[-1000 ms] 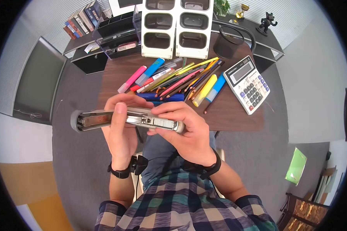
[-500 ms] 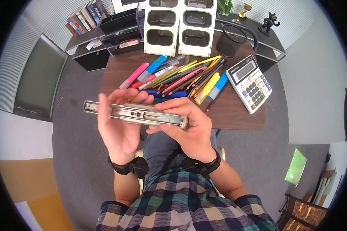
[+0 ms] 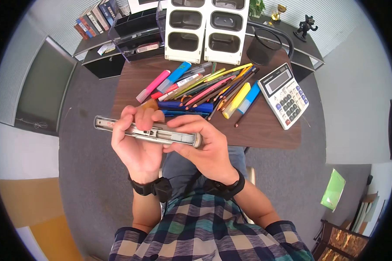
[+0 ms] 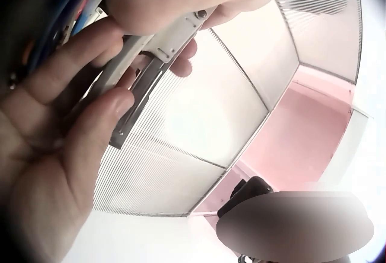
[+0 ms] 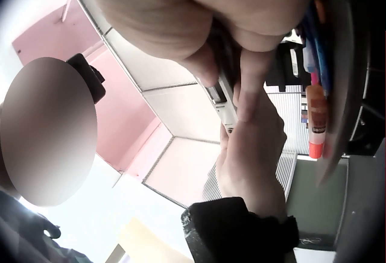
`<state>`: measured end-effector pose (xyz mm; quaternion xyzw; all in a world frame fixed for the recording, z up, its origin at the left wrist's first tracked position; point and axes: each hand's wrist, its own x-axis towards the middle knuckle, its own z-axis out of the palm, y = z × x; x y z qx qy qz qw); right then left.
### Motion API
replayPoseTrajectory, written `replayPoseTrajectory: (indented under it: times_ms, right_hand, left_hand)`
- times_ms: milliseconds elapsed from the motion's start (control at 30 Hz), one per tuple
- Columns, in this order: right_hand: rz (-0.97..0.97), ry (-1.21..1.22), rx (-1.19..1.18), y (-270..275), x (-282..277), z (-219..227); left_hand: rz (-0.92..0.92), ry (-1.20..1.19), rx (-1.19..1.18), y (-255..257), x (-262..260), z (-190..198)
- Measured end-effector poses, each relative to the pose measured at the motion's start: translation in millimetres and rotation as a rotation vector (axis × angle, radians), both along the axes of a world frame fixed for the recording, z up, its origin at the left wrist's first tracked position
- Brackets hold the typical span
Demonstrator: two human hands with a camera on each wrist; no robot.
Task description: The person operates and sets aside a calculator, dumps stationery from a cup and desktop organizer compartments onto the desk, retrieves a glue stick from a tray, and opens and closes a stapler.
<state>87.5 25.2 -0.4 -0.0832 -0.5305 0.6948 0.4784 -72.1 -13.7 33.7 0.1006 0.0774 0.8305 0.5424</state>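
Note:
A metal stapler [image 3: 174,137] lies sideways across both hands above the table's front edge, its staple channel facing up. My right hand [image 3: 209,150] grips its right end, fingers along the far side and thumb on the near side. The left hand [image 3: 137,152] holds the middle and left part with bent fingers, its fingertips over the channel. In the left wrist view the stapler [image 4: 163,43] shows a gap between its arms, with the left thumb and fingers around it. The right wrist view has much of the stapler [image 5: 227,113] hidden behind fingers.
Pens, pencils and highlighters lie heaped on the brown table [image 3: 270,137] beyond the hands. A calculator [image 3: 285,95] lies at the right, near a black mesh pen cup [image 3: 263,45]. A white organizer [image 3: 204,43] stands behind the heap. An orange glue stick [image 5: 316,121] lies near the table's edge.
The stapler has turned over slightly, and the hollow left end seen earlier no longer shows. The left fingers spread, then bent back in over the channel. The right hand keeps its grip.

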Motion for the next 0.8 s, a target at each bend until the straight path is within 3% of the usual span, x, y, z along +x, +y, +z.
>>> replayPoseTrajectory:
  times_ms: [100,133,233,433,633,800]
  right_hand:
    - [-0.148,-0.178,0.001,-4.1,10.0,27.9]
    - [-0.119,-0.206,-0.006,-1.0,20.5,24.3]
    - [-0.254,-0.138,-0.169,-0.7,48.9,24.7]
    - [-0.527,-0.057,-0.05,22.3,92.5,7.0]
    - [-0.747,-0.241,-0.098,40.8,114.6,-0.3]
    - [-0.781,-0.326,-0.113,47.5,116.4,-11.5]
  left_hand:
    - [0.048,-0.048,-0.009,-0.4,-12.6,5.5]
    - [0.05,-0.043,0.004,-1.1,-19.6,9.1]
    - [0.169,0.08,-0.005,0.8,-47.0,19.5]
    - [0.313,0.308,-0.061,29.5,-95.8,48.4]
    - [0.321,0.543,-0.122,71.1,-144.1,34.3]
    - [0.37,0.837,-0.234,94.0,-158.5,14.8]
